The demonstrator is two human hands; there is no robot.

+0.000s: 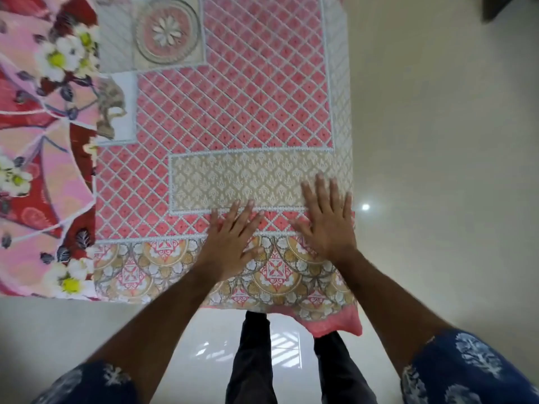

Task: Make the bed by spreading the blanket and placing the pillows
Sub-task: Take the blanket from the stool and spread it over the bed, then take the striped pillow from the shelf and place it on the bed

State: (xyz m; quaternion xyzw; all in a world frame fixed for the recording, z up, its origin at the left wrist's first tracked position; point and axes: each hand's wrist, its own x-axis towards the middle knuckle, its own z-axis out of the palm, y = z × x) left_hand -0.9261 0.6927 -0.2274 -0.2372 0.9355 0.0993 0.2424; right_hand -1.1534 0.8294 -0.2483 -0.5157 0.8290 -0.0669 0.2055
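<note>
Your left hand (230,246) and right hand (326,223) are both flat, fingers straight and fanned, palms down on the blanket (233,112) near the bed's foot corner. Neither grips anything, they just press. R hand sits close to the R edge, fingertips on the beige panel; L hand is beside it, a bit nearer you, over the scalloped border.

Looks like you're mid-smoothing, so keep palms flat and sweep outward twd the edges, not back at yourself, or you'll prob bunch the cloth. Light pressure: heavy pushing could drag the whole blanket off square.

Blanket covers the R part of the bed only. Its near hem hangs over the foot, w/ one pink corner (338,322) drooping lower by your legs (253,360); even that up. To the L, the floral bedsheet (43,141) is uncovered, so the spread likely needs to go that way too.

No pillows in view; can't tell where they are. Pale floor (437,141) all round.
</note>
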